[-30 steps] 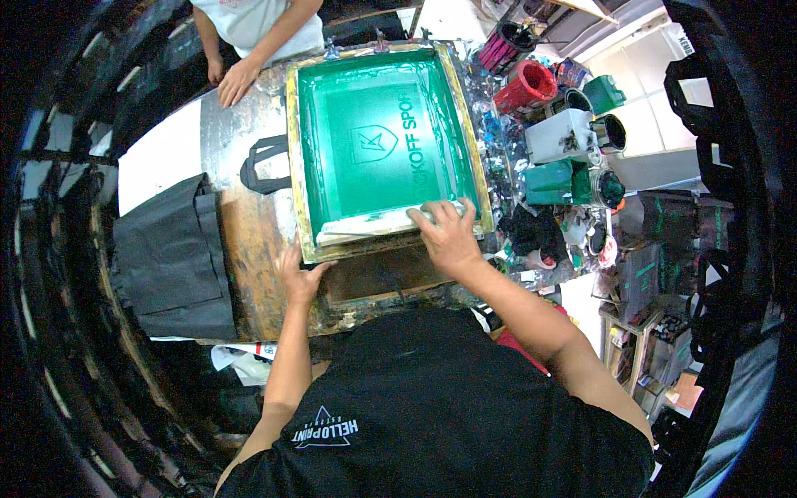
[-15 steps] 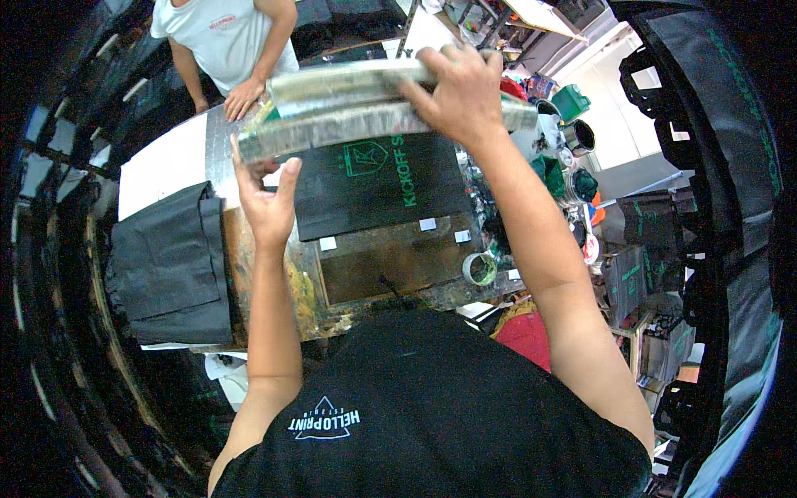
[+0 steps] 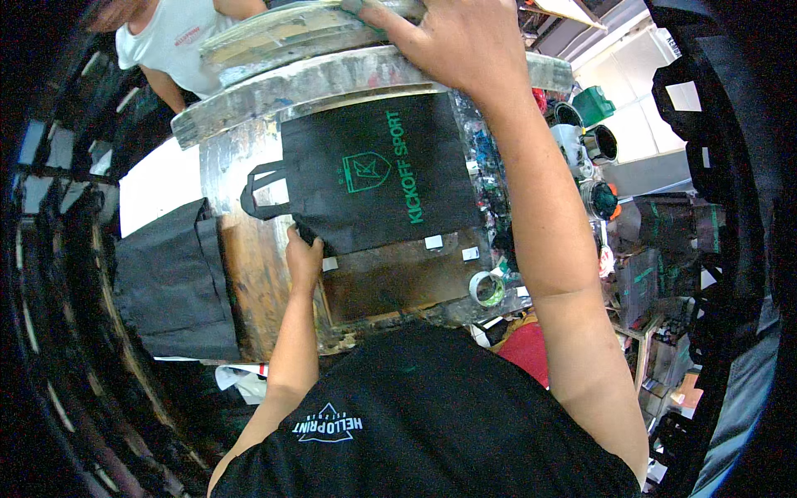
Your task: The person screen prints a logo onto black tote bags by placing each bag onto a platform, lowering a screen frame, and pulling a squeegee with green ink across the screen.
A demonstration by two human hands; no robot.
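Observation:
A black tote bag with a green print lies on the work table, its handle loop toward the left. My left hand pinches the bag's near left corner between thumb and fingers. Above the bag's far edge, my right hand holds up a thick, paint-stained screen printing frame, fingers over its near bar. Behind that bar runs a second long yellowish bar; whether it belongs to the frame I cannot tell. My right fingertips are partly cut off by the top edge.
A stack of black bags lies at the left. Near the right table edge stands a roll of tape. Small white tabs mark the brown board. Paint tubs crowd the right. Another person stands at the far left.
My left hand has let go of the frame and come down to the bag's near left corner. The frame has risen, held by my right hand, and more of the bag shows.

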